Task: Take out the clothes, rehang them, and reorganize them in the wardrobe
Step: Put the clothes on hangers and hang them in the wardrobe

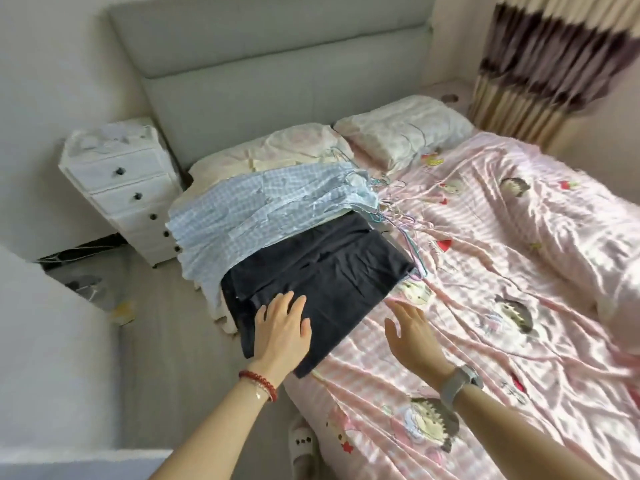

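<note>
A pile of clothes lies on the left side of the bed. On top nearest me is a dark navy garment (325, 271), and behind it a light blue checked garment (256, 216) over paler clothes. Thin wire hangers (394, 216) in several colours stick out at the pile's right edge. My left hand (282, 329) lies flat, fingers straight, on the near part of the navy garment. My right hand (412, 336) hovers open just right of that garment, above the pink sheet, holding nothing.
The bed (502, 271) has a pink striped cartoon-print cover and two pillows (401, 129) by a grey headboard. A white drawer unit (124, 188) stands left of the bed. A white slipper (303, 445) is on the floor below. Curtains hang at the upper right.
</note>
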### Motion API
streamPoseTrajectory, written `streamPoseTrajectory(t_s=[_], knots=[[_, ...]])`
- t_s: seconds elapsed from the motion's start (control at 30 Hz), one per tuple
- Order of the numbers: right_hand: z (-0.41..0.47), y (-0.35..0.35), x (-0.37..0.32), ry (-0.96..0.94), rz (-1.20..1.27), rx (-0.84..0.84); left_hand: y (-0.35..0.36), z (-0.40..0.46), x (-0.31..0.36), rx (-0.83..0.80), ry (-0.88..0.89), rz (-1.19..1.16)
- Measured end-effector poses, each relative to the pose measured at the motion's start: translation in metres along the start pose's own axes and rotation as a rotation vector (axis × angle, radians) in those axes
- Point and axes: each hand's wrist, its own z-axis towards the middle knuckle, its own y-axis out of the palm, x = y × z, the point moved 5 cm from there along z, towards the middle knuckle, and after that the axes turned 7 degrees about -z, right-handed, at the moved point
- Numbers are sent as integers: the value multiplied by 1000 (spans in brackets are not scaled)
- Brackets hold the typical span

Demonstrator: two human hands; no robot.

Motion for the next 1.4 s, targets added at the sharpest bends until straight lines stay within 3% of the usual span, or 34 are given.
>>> streamPoseTrajectory(t_s=[0.37, 0.7, 0.83, 1.03, 1.27, 1.4], knots=[[169, 35, 128, 527, 152, -54, 116, 216, 32, -284, 143, 10], [283, 90, 187, 847, 242, -104, 190, 329, 14, -283, 133, 38], [296, 93, 196, 849, 216, 4, 197, 355, 20, -239, 182, 44], [269, 98, 189, 908, 446, 274, 203, 375, 42, -160, 229, 66], [230, 107, 180, 1021, 576, 317, 210, 374, 59, -121, 289, 51], [208, 102, 189, 1022, 562, 298, 197, 363, 63, -102, 295, -108]])
